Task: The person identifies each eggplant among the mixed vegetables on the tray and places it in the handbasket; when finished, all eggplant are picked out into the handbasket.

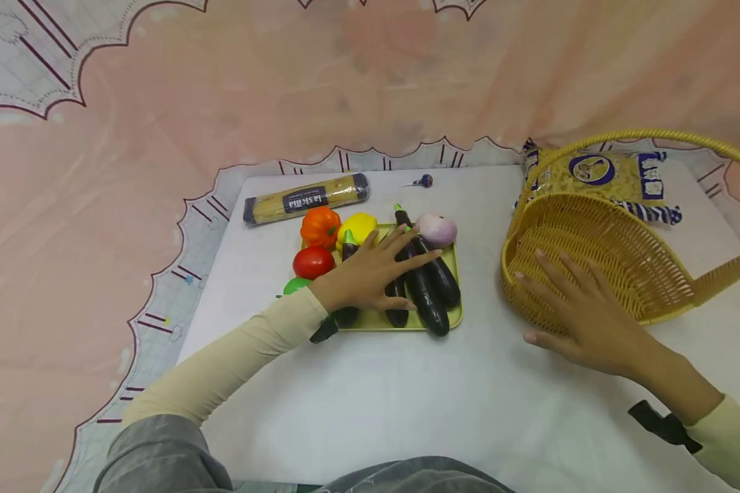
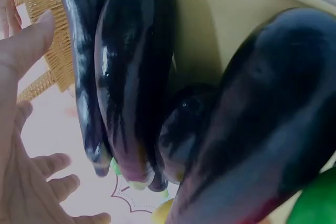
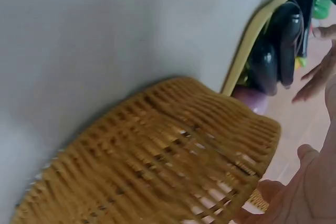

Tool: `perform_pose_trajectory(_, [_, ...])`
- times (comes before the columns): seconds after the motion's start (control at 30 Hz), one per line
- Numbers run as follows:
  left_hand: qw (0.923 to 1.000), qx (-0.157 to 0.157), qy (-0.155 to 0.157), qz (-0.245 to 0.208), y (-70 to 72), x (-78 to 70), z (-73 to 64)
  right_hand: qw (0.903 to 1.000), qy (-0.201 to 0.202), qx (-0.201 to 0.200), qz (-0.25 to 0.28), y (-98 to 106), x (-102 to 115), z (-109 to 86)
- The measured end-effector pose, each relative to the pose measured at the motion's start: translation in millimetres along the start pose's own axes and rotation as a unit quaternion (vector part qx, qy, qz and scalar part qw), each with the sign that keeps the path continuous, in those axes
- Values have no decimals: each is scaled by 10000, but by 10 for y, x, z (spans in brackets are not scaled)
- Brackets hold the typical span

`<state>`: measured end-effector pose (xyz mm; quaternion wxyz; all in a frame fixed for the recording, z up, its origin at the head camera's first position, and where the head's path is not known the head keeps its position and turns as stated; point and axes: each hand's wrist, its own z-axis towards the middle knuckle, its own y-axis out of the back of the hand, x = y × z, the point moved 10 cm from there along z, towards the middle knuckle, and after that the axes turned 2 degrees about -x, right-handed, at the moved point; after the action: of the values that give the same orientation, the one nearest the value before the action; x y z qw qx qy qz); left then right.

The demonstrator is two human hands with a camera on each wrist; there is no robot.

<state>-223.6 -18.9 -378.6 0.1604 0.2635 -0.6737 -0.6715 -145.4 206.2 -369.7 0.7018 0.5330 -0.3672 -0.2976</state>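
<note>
Over the yellow tray [image 1: 370,330] my left hand [image 1: 376,270] spreads its fingers above several dark eggplants [image 1: 430,301]. In the left wrist view its fingers are apart from the nearest eggplant [image 2: 134,72] and hold nothing. A wicker basket [image 1: 598,219] with a tall handle stands at the right. My right hand [image 1: 592,322] is at its near side, fingers extended across the near rim; whether they touch it I cannot tell. On the tray, an orange pepper [image 1: 321,227], a yellow pepper [image 1: 359,227], a red tomato [image 1: 313,262] and an onion [image 1: 438,230] lie around the eggplants.
Behind the tray lies a spaghetti pack [image 1: 306,199], with a small lollipop [image 1: 425,181] to its right. A bag of pasta [image 1: 610,177] rests behind the basket. Part of a green vegetable [image 1: 296,285] shows beside my left forearm. A white cloth covers the table [image 1: 407,404].
</note>
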Motion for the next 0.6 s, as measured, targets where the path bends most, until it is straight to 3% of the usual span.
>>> perform_pose_trajectory(0.2, [9996, 197, -56, 177, -111, -37, 79, 9999, -18, -100, -139, -31, -107, -209])
perform_pose_trajectory(0.37, [9985, 449, -107, 291, -181, -50, 138, 9994, -296, -133, -145, -49, -249, -393])
perform_pose_trajectory(0.6, [9967, 655, -221, 426, -179, -64, 257, 9972, -520, -446, -314, 12, -410, -555])
